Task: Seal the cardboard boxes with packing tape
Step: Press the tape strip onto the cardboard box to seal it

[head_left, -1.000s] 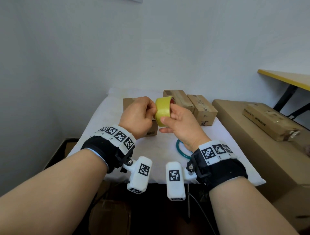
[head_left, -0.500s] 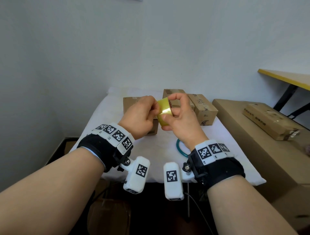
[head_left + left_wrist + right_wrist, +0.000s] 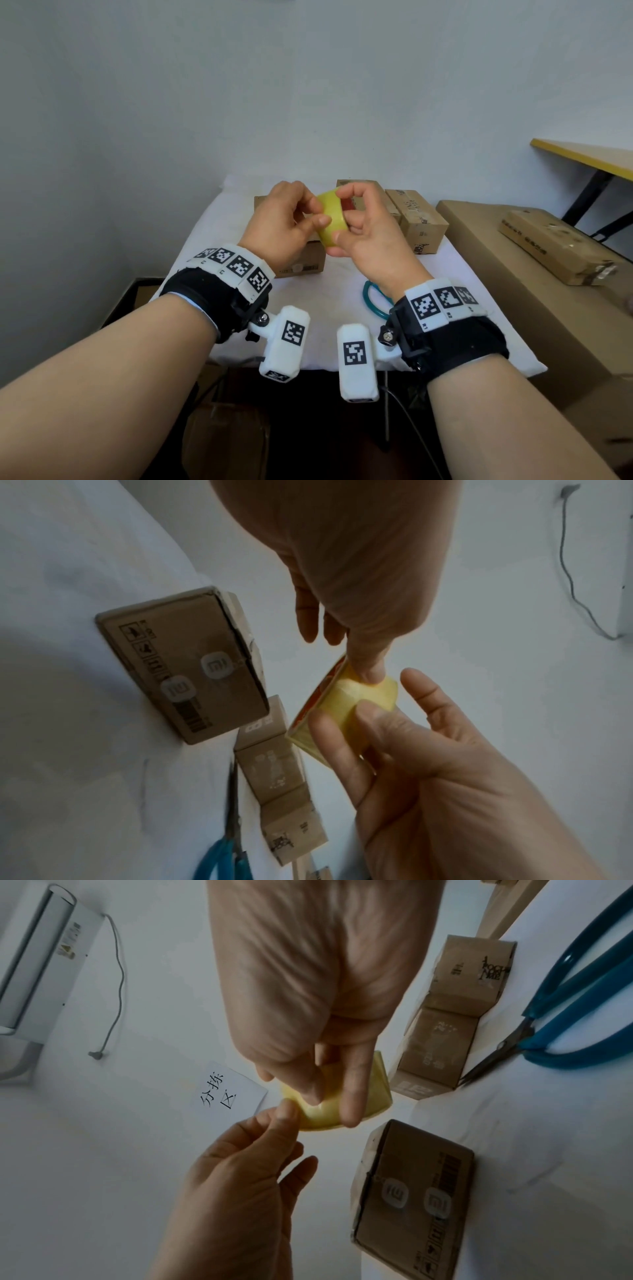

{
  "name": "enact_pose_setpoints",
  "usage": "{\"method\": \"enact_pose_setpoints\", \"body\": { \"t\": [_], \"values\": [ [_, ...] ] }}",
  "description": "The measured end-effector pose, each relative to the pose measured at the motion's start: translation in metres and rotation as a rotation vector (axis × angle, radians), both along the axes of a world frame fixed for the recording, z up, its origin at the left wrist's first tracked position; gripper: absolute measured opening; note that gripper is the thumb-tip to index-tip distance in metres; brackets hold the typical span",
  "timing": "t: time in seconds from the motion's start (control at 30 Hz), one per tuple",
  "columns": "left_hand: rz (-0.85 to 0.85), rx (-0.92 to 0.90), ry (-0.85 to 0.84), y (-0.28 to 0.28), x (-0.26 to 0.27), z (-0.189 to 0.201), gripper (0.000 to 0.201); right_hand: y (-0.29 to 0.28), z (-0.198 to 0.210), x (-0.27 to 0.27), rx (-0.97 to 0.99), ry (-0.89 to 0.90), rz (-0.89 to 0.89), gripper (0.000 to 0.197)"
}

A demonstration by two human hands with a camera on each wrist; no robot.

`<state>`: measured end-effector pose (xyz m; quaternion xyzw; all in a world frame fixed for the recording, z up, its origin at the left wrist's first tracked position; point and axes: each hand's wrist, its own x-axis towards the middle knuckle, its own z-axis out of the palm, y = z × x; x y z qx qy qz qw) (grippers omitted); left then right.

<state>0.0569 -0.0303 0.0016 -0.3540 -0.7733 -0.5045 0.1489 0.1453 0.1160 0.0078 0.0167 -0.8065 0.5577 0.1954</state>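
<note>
**Tape roll held in both hands above the surface**

Counted on the white-covered surface (image 3: 212, 240): three small cardboard boxes, one pair of scissors (image 3: 373, 301) with teal handles. Near box (image 3: 301, 263) directly below the hands, two round white stickers and a barcode on its facing side. Two further boxes (image 3: 416, 219) side by side behind and to the right, touching each other. Scissors between the near box and the surface's front edge, partly hidden by the right wrist.

Counted off the surface: one large brown carton (image 3: 534, 274) to the right, with one flat box (image 3: 555, 246) lying on top of it; one yellow-edged tabletop (image 3: 589, 157) at far right.

One tape roll (image 3: 330, 219), held in the air above the near box, not touching it. Appearance: translucent yellow, wide band, reddish-orange inner core visible at the open side. No free tape end visible.

Right hand (image 3: 366, 229): grip clenched on the roll, thumb below, fingers curled over the top and rim. Left hand (image 3: 281, 226): thumb and forefinger pinching at the roll's outer face, remaining fingers loosely curled behind.

On the wall in the right wrist view: one paper note (image 3: 229, 1091) with printed characters, one white unit (image 3: 37, 966) with a hanging cable.
</note>
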Motion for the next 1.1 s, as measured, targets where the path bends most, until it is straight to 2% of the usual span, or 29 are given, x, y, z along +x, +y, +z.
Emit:
{"method": "enact_pose_setpoints", "body": {
  "t": [0.23, 0.57, 0.87, 1.1],
  "values": [
    [0.009, 0.128, -0.026, -0.012, -0.008, 0.016, 0.01, -0.008, 0.019, -0.001, 0.007, 0.05, 0.042, 0.054],
    [0.071, 0.037, 0.061, -0.021, -0.011, 0.011, 0.007, -0.019, 0.017, -0.002, 0.082, 0.055, -0.016, 0.054],
    [0.057, -0.039, 0.106, -0.019, -0.004, 0.01, 0.012, -0.018, 0.01, -0.005, 0.023, -0.013, -0.069, 0.057],
    [0.02, -0.158, 0.148, -0.02, 0.01, 0.016, 0.006, -0.011, 0.008, -0.004, -0.03, -0.04, -0.059, 0.059]
  ]
}}
